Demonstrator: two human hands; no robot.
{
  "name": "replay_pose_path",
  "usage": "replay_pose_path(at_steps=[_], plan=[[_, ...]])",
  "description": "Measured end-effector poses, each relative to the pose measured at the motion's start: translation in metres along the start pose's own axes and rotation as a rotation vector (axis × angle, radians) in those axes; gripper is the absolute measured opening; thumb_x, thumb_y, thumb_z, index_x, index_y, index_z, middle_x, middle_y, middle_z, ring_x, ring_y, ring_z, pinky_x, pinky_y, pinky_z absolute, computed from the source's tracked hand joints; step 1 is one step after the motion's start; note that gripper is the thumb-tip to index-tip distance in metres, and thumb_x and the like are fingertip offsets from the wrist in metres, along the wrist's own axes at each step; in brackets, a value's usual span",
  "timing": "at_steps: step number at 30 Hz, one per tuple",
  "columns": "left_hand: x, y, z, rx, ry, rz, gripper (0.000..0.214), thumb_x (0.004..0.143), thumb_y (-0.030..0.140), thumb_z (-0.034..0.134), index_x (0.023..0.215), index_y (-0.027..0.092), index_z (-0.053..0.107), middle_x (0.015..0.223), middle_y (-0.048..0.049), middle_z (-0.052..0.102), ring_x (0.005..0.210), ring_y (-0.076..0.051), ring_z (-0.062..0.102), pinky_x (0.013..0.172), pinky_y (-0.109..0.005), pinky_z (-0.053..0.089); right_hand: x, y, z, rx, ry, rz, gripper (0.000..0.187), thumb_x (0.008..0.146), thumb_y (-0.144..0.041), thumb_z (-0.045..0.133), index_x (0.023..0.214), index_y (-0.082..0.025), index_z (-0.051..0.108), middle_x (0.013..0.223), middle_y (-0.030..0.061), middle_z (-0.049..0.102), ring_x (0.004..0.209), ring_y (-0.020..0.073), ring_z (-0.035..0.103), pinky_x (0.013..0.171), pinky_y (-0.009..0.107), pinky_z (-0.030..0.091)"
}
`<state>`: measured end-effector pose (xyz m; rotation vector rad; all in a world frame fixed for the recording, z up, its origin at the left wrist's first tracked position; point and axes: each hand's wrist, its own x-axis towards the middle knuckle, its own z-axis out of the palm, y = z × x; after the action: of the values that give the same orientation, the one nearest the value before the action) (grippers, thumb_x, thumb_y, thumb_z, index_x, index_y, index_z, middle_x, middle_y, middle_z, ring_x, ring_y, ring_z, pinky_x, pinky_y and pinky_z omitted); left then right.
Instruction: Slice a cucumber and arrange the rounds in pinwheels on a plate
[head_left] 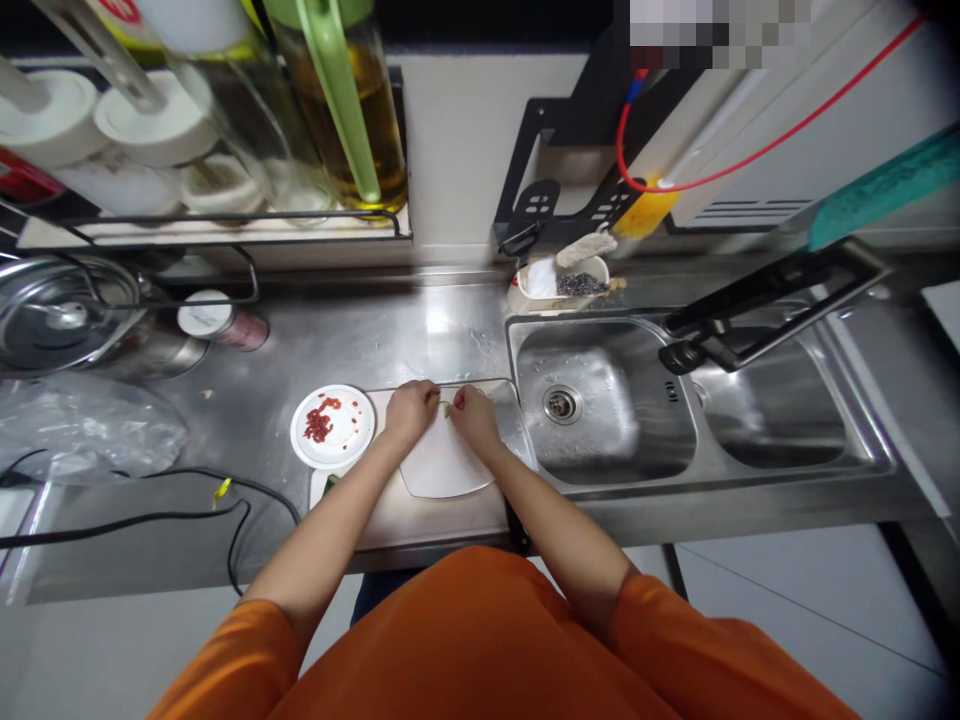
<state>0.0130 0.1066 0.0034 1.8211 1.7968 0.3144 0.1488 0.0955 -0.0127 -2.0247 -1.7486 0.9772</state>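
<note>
Both of my hands are close together over a pale cutting board [379,525] on the steel counter. My left hand [411,410] is closed, its fingertips pinched near a small yellowish piece [445,409]. My right hand [474,418] is closed too, with that piece at its fingertips; its kind is too small to make out. Below the hands lies a smooth white sheet-like surface [444,462]. A cleaver-like blade [514,425] rests along the board's right side, its black handle [517,525] partly behind my right forearm. Left of the board, a white plate [360,450] holds chopped red pieces [319,425].
A double steel sink [600,450] with a black faucet [697,345] adjoins the board on the right. Behind it stands a small scrubber holder [525,300]. Leftward are a lidded pot [161,350], a jar [240,328], a plastic bag [90,430] and black cables [150,513]. Bottles fill a rack [300,240].
</note>
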Motion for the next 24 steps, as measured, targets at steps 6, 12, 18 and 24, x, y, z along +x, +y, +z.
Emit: replay_pose_path(at_steps=[6,12,18,24], plan=[[-0.005,-0.001,0.001,0.06,0.056,0.04,0.019,0.083,0.025,0.051,0.091,0.018,0.067,0.085,-0.0088,0.065,0.083,-0.022,0.056,0.072,-0.03,0.041,-0.004,-0.014,-0.005,-0.199,-0.102,0.036,0.011,0.08,-0.018,0.051,0.088,-0.019,0.058,0.075,0.0044,0.062,0.071,0.019,0.053,0.06,0.028,0.031],[-0.019,-0.01,0.005,0.007,0.115,0.113,0.025,0.088,0.028,0.046,0.095,0.019,0.068,0.092,-0.0095,0.064,0.092,-0.021,0.054,0.084,-0.032,0.04,-0.021,-0.007,-0.009,-0.342,-0.047,-0.174,0.021,0.09,-0.018,0.041,0.093,-0.016,0.062,0.089,0.0094,0.063,0.083,0.0217,0.052,0.071,0.031,0.037],[-0.025,-0.013,0.019,0.026,0.165,0.127,0.029,0.09,0.031,0.043,0.099,0.021,0.07,0.092,-0.0097,0.063,0.091,-0.021,0.051,0.087,-0.033,0.039,-0.045,0.018,0.0,-0.466,-0.014,-0.505,0.035,0.091,-0.017,0.039,0.121,-0.016,0.058,0.122,0.0129,0.057,0.108,0.0285,0.041,0.082,0.039,0.039],[-0.024,-0.014,0.025,0.015,0.151,0.133,0.03,0.091,0.029,0.042,0.101,0.022,0.07,0.092,-0.0104,0.063,0.092,-0.021,0.05,0.087,-0.034,0.039,-0.051,0.027,0.004,-0.526,-0.053,-0.509,0.043,0.092,-0.019,0.037,0.133,-0.019,0.049,0.135,0.0116,0.049,0.12,0.0312,0.034,0.084,0.042,0.038]])
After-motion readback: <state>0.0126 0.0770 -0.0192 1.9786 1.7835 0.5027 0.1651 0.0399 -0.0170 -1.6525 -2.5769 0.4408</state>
